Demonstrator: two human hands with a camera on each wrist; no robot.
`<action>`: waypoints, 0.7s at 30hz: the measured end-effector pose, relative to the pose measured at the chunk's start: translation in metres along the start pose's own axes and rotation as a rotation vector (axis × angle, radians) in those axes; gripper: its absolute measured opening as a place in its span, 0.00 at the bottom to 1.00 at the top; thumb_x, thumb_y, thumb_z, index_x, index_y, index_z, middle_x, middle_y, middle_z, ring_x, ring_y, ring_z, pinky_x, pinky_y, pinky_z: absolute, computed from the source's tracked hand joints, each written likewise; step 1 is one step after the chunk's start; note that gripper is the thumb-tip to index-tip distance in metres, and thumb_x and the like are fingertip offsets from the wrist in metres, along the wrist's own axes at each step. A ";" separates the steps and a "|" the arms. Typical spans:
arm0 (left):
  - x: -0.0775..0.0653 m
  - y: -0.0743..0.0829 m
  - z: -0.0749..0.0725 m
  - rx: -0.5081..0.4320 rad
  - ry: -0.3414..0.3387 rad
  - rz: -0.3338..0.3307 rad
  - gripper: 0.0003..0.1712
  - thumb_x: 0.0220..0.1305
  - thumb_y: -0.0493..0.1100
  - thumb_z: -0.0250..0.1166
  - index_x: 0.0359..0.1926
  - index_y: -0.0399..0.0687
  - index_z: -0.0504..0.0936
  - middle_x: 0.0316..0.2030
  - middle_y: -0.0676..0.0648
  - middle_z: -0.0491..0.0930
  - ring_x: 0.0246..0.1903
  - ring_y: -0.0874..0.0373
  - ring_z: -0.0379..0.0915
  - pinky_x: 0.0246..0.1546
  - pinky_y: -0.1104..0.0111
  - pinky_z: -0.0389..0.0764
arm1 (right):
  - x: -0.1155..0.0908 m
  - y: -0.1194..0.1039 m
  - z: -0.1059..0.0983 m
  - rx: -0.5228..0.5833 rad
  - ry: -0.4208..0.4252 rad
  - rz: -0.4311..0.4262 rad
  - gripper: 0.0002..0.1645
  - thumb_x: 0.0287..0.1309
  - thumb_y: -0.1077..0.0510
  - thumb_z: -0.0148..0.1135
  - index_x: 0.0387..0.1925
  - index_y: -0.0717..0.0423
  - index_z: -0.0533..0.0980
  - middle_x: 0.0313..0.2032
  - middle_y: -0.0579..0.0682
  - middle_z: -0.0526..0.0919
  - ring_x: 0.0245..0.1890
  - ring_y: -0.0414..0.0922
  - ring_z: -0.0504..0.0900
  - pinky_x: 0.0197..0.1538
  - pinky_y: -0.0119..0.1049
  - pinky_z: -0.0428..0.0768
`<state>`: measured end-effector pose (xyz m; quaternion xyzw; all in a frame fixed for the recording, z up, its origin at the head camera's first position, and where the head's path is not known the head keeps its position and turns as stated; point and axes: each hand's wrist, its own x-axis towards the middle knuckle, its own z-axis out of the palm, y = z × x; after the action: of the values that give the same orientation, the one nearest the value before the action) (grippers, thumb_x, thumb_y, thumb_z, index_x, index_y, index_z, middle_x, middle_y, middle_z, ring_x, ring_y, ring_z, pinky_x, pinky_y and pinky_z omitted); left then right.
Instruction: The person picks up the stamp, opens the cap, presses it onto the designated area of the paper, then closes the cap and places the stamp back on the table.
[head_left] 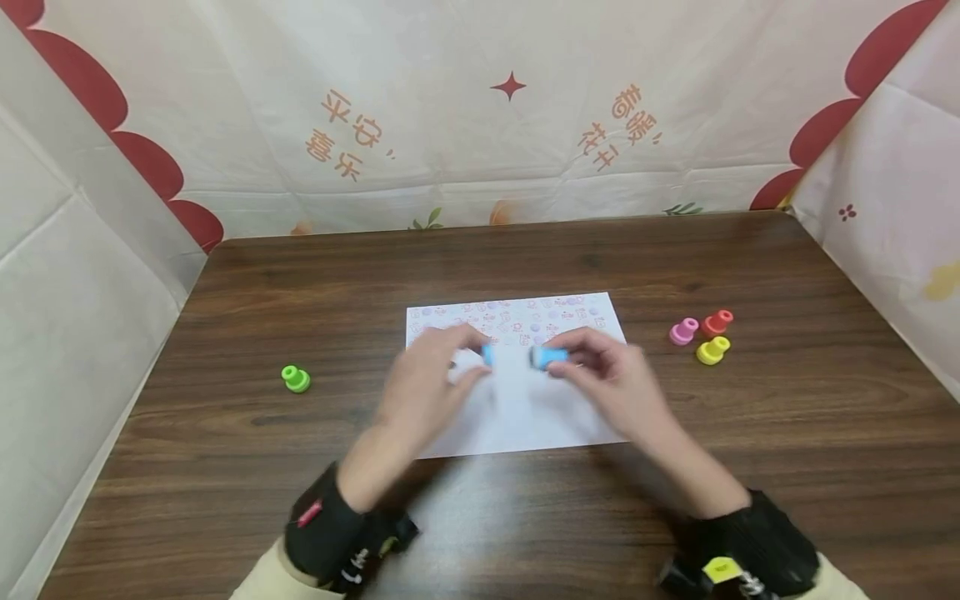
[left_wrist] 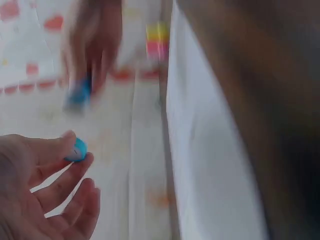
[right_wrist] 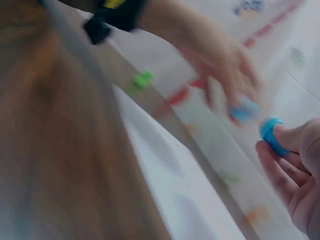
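Over a sheet of white paper [head_left: 517, 417], my left hand [head_left: 423, 383] pinches a small blue cap [left_wrist: 77, 150] between thumb and index finger, the other fingers loosely bent. Facing it, my right hand [head_left: 618, 379] holds a blue toy stamp [head_left: 553, 357] by thumb and fingertips, its broad end turned toward the left hand. A gap separates the cap from the stamp. In the right wrist view the stamp [right_wrist: 272, 136] stands out clearly, while the left hand there is blurred. Small pink, red and purple pictures cover the paper's far strip.
A green stamp [head_left: 296, 379] stands on the brown wooden table [head_left: 225, 467] to the left. Grouped at the right are a pink stamp [head_left: 683, 331], a red stamp [head_left: 717, 322] and a yellow stamp [head_left: 712, 350]. A printed white cloth [head_left: 450, 125] hangs behind the table.
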<state>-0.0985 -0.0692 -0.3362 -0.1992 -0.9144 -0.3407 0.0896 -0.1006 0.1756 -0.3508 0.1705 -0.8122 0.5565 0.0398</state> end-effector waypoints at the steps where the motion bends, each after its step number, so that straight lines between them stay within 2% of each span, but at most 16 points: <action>1: -0.001 -0.006 -0.007 0.007 0.017 -0.032 0.13 0.56 0.43 0.70 0.43 0.52 0.81 0.40 0.50 0.86 0.40 0.55 0.77 0.38 0.60 0.84 | -0.001 0.002 -0.008 -0.011 0.025 0.006 0.12 0.55 0.64 0.66 0.42 0.64 0.79 0.37 0.52 0.86 0.35 0.40 0.85 0.41 0.21 0.83; 5: -0.010 -0.028 -0.033 -0.006 0.043 -0.135 0.16 0.53 0.41 0.72 0.44 0.48 0.80 0.38 0.46 0.85 0.39 0.53 0.78 0.40 0.54 0.86 | -0.006 0.009 -0.039 0.004 0.086 0.045 0.13 0.55 0.67 0.65 0.43 0.66 0.78 0.35 0.38 0.86 0.34 0.37 0.86 0.41 0.20 0.82; 8: -0.015 -0.036 -0.043 -0.015 0.015 -0.145 0.18 0.54 0.43 0.72 0.46 0.47 0.79 0.38 0.45 0.85 0.39 0.53 0.79 0.42 0.53 0.85 | -0.006 0.013 -0.051 0.085 0.068 0.029 0.14 0.55 0.71 0.63 0.44 0.71 0.76 0.35 0.38 0.86 0.34 0.38 0.86 0.41 0.22 0.83; 11: -0.018 -0.040 -0.046 -0.016 0.008 -0.151 0.19 0.55 0.44 0.71 0.47 0.47 0.79 0.38 0.43 0.85 0.40 0.53 0.79 0.45 0.52 0.84 | -0.004 0.016 -0.055 0.174 0.058 0.015 0.14 0.55 0.74 0.62 0.45 0.75 0.74 0.35 0.42 0.86 0.35 0.39 0.86 0.42 0.24 0.83; 16: -0.022 -0.041 -0.046 -0.010 0.001 -0.173 0.19 0.55 0.44 0.71 0.48 0.47 0.80 0.39 0.44 0.85 0.41 0.52 0.78 0.46 0.52 0.84 | -0.002 0.018 -0.055 0.187 0.057 0.026 0.15 0.55 0.73 0.62 0.45 0.74 0.74 0.36 0.43 0.86 0.35 0.39 0.86 0.42 0.22 0.83; 21: -0.024 -0.042 -0.046 -0.019 0.001 -0.167 0.20 0.55 0.43 0.71 0.48 0.47 0.80 0.39 0.45 0.85 0.41 0.53 0.78 0.46 0.52 0.84 | 0.001 0.020 -0.055 0.168 0.066 0.031 0.16 0.55 0.72 0.63 0.46 0.73 0.75 0.36 0.44 0.86 0.35 0.38 0.86 0.42 0.22 0.83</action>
<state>-0.0939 -0.1361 -0.3333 -0.1231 -0.9246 -0.3556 0.0595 -0.1145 0.2322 -0.3476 0.1423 -0.7635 0.6284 0.0433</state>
